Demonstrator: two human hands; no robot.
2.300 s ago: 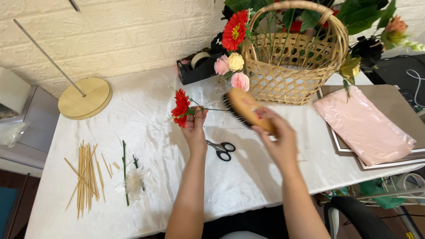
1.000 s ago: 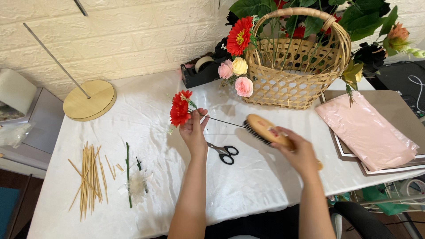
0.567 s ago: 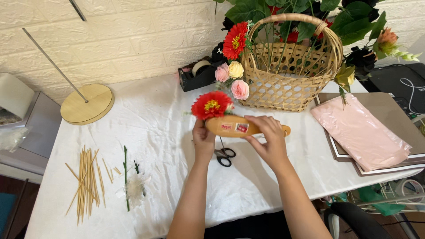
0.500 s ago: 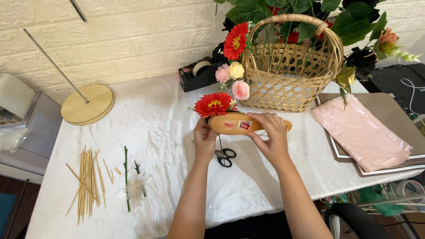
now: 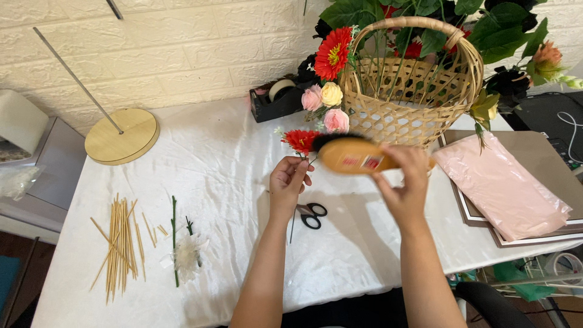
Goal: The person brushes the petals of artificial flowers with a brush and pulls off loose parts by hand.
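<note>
Moved: brush (image 5: 355,156) now tipped bristles-up against flower (image 5: 301,140).
Left hand (image 5: 290,181): pinching flower stem.
Right hand (image 5: 405,182): fingers wrapped round brush.
Room: bare cloth (image 5: 212,176) left.
Package: pink bag (image 5: 501,185), right edge.

Two bare, sleeveless forearms

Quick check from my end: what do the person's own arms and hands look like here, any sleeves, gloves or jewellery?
Both forearms are bare up to the bottom edge of the picture: no sleeves show. The left hand and right hand wear no gloves, and I see no watch, bracelet or rings. The fingers are uncovered; whether the nails are painted is too blurred to tell.
</note>
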